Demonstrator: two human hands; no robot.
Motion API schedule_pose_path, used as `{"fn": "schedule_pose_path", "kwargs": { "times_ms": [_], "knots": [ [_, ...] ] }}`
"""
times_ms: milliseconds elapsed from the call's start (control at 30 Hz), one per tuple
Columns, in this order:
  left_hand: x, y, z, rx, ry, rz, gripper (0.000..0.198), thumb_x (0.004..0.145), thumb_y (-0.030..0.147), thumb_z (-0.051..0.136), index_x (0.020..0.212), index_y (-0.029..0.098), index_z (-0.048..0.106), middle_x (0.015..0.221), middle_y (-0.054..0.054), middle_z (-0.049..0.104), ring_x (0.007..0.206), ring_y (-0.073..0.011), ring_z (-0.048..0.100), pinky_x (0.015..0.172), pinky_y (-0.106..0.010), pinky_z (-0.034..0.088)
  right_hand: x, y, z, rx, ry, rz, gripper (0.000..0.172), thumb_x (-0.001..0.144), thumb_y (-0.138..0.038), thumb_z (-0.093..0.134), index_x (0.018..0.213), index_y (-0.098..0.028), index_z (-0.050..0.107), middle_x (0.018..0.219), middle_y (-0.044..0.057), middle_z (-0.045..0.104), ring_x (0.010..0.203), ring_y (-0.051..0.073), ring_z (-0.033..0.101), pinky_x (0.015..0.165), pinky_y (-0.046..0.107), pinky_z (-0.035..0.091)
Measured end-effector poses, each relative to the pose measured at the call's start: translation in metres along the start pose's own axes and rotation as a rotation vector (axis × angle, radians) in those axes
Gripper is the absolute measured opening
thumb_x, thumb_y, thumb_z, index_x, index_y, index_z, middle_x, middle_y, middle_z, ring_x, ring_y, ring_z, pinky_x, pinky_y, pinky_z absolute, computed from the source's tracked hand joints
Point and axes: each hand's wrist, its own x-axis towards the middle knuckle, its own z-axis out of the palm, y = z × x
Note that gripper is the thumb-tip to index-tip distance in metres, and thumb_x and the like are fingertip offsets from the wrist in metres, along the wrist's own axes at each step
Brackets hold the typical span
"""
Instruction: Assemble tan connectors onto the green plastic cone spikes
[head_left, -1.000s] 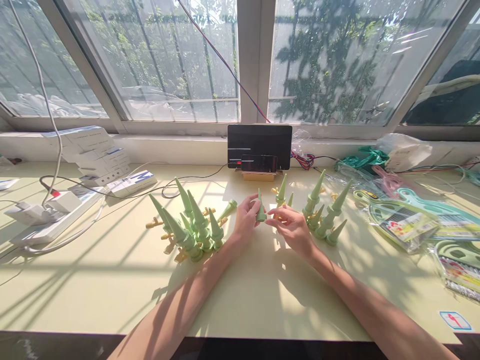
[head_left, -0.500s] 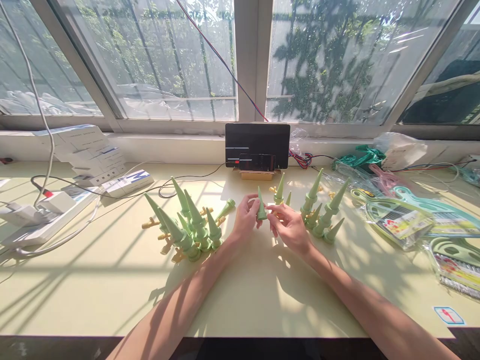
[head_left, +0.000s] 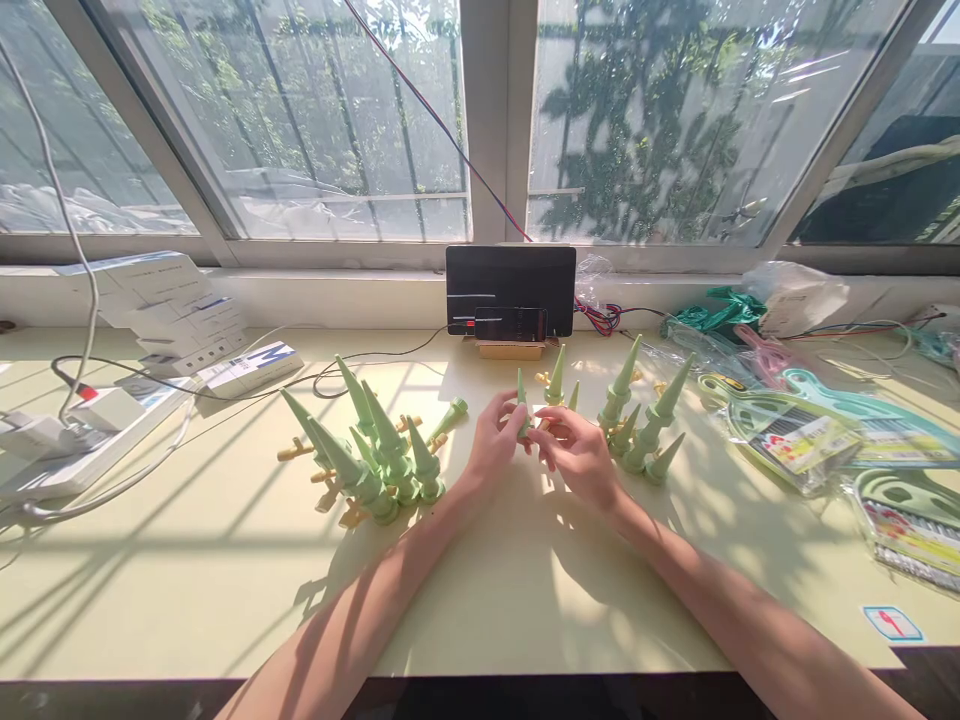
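Note:
My left hand [head_left: 493,442] is closed round a green cone-shaped plant-watering spike [head_left: 522,390], which stands tip up between its thumb and fingers. Right beside its lower end, my right hand [head_left: 583,455] has its thumb and fingers pinched together; whatever is between them is too small and covered to tell. To the left stand several like green watering spikes [head_left: 386,430] with yellowish valves [head_left: 352,513] sticking out sideways. More green spikes [head_left: 651,425] stand beyond and to the right of my right hand.
A tablet [head_left: 510,275] with a phone [head_left: 511,323] before it leans by the window. White boxes [head_left: 176,305] and a power strip [head_left: 90,450] with cables lie at left. Bagged green goods [head_left: 802,435] lie at right. The table's front edge runs near my forearms.
The fingers of both hands have come closer together round the spike's lower end, covering more of it. The whole view has shifted slightly; the standing spikes stay in place.

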Motion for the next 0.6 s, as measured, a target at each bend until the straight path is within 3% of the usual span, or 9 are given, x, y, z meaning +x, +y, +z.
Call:
{"fn": "schedule_pose_path", "kwargs": {
  "times_ms": [433,600],
  "knots": [
    [0.0002,0.0013,-0.0008,-0.175,0.011,-0.053,0.035,0.088,0.040,0.061,0.112,0.015,0.063,0.077,0.000,0.054,0.059,-0.0119,0.056,0.050,-0.028,0.051,0.0000,-0.0061,0.0002,-0.131,0.038,-0.013,0.022,0.085,-0.043,0.069,0.087,-0.021,0.066,0.061,-0.002,0.062,0.048,0.014,0.055,0.051,0.027,0.046],
    [-0.0016,0.0023,0.0002,-0.170,0.038,-0.066,0.035,0.089,0.038,0.059,0.116,0.017,0.055,0.076,0.002,0.055,0.051,-0.0111,0.055,0.045,-0.027,0.047,-0.0003,-0.0064,0.0001,-0.112,0.033,-0.006,0.023,0.084,-0.044,0.070,0.087,-0.021,0.065,0.061,-0.001,0.065,0.048,0.015,0.057,0.050,0.028,0.047]
  ]
}}
